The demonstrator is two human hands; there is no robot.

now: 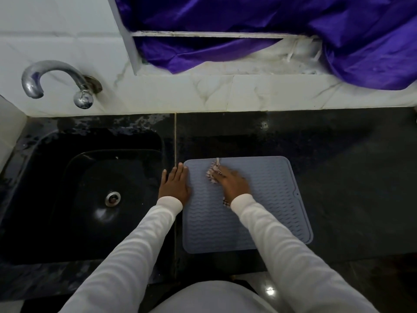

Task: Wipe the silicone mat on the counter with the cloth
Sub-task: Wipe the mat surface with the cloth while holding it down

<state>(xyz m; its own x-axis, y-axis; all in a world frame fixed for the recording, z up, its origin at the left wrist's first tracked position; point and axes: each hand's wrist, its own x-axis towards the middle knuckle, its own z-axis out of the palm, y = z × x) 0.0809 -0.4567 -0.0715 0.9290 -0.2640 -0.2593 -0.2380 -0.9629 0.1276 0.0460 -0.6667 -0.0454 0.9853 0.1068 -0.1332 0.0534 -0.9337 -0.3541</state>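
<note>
Wiping is the step in hand, as seen from the head view — the only view given. The mat [266, 213], a grey-blue ribbed sheet, is laid flat on the dark counter [338, 166], just right of the sink [74, 190] and with its left edge close to the pale seam that runs down the counter.

The cloth [213, 173], a small patterned rag, is pressed onto the far left part of the mat under the right hand [232, 184]; bits of it are seen past the fingertips and again by the wrist. The fingers are laid over the cloth and look bent round it, though how tightly it is gripped cannot be told.

The left hand [173, 186] is set flat on the counter with straight fingers, its outer edge touching the mat's left border — nothing is held in it, and it is judged to be steadying the mat. The two hands are kept apart, a strip of mat between them.

A tap [56, 80] is fixed to the tiled wall beyond the sink, and purple fabric [293, 30] is draped beyond the mat, well apart from it.

Only the far left corner appears to be under the cloth, so most of the mat is judged not yet covered. For the next move, the cloth would need to be drawn across the ribs toward the mat's right side and near edge, with pressure kept up by the left hand so the mat is not dragged along.
</note>
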